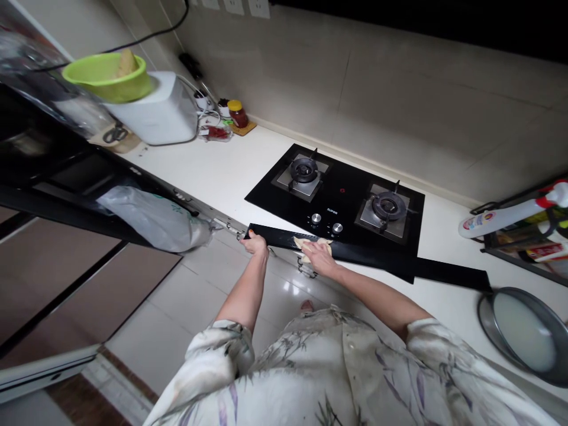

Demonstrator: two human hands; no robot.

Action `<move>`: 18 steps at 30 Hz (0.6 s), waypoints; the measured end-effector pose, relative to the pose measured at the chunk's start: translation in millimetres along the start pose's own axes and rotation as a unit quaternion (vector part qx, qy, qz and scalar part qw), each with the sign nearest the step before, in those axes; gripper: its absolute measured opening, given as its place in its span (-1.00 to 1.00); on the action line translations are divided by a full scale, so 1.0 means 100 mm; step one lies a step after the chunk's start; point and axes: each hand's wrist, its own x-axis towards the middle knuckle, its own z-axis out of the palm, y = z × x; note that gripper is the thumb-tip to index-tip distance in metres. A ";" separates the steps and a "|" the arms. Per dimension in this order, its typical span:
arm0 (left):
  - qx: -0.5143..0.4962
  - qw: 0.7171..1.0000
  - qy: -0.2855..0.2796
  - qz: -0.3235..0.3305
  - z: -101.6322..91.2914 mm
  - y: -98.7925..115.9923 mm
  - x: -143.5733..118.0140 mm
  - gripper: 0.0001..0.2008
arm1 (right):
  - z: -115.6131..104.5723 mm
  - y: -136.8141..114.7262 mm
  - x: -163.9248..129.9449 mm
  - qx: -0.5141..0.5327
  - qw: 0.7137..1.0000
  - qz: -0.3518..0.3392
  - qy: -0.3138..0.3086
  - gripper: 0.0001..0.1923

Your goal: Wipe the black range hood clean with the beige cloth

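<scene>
With my left hand [256, 242] I grip the left end of a long black panel [370, 255], near the front edge of the bench [208, 177]; my thumb is on top. My right hand [321, 258] is closed on a pale cloth [300, 242] and holds it against the panel, with the fingers laid over it. The panel lies across the front part of the black stove [332, 196], which has 2 burners [304, 170] and 2 knobs [316, 219]. Its right end reaches just beside a grey pan [485, 309] with whitish liquid [523, 331], at the right front of the bench; I cannot tell if they touch. Towards the left end of the bench is a white appliance [166, 115], with a green basin [104, 86] on top. A jar [238, 116] with yellow lid stands near the back edge. At the right back, a white bottle [494, 222] lies tilted at the rack [503, 244].
</scene>
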 end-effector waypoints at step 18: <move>0.053 0.997 -0.042 0.049 0.08 -0.07 0.09 -0.62 | -0.25 1.90 -1.86 -0.033 0.992 0.122 -0.025 -0.37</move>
